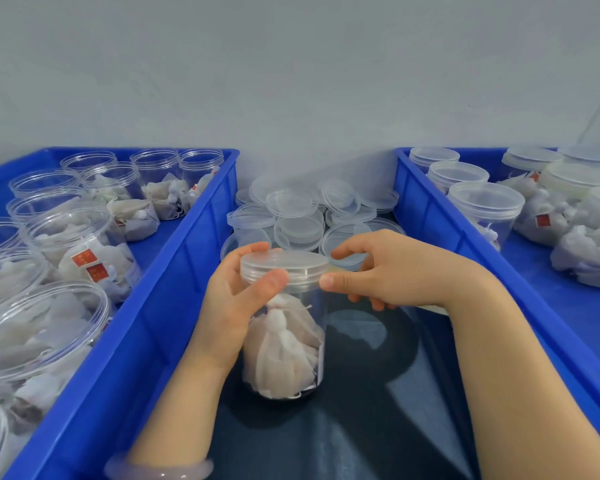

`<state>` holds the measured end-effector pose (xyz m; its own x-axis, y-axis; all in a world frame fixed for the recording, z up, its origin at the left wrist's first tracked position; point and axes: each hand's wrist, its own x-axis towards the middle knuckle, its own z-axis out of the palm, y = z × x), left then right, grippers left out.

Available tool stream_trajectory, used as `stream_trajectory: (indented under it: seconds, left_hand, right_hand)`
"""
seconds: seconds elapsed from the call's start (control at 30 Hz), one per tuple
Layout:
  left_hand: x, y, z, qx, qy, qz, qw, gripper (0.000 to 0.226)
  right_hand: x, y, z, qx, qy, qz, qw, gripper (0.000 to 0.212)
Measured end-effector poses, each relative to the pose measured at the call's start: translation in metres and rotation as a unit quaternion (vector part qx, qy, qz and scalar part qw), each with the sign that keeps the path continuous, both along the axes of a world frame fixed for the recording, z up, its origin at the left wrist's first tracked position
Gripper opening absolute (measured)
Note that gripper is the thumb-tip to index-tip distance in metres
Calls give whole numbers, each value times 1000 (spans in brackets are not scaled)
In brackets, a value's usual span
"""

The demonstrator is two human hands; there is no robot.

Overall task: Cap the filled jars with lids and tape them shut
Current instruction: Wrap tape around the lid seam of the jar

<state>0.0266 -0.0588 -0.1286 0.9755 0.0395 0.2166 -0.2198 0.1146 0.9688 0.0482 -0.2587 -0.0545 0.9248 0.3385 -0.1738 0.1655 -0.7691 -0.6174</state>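
Capping step in hand. Your left hand (236, 296) wraps neck of clear jar (284, 341) of white sachets, thumb on lid (284, 268). Your right hand (378, 271) pinches lid rim from opposite side. Jar stands on dark surface between your forearms. Lid looks seated; whether tight, cannot tell. Next, likely: twist home, then tape. No tape in view. Spare lids (298, 216) just beyond hands.

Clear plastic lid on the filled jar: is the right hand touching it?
Touching. The head view shows the right hand's thumb tip pressed against the side of the clear plastic lid capping the filled jar.
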Motion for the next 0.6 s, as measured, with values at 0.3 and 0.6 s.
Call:
stream_trajectory:
  seconds: [0.3,0.6]
  left_hand:
    - [-7,-2,17,143,11,97,985,115]
    - [-1,-4,8,55,32,122,991,94]
  right_hand:
    - [-11,18,4,-81,-68,-1,994,68]
    - [-16,15,12,-21,-41,53,998,75]
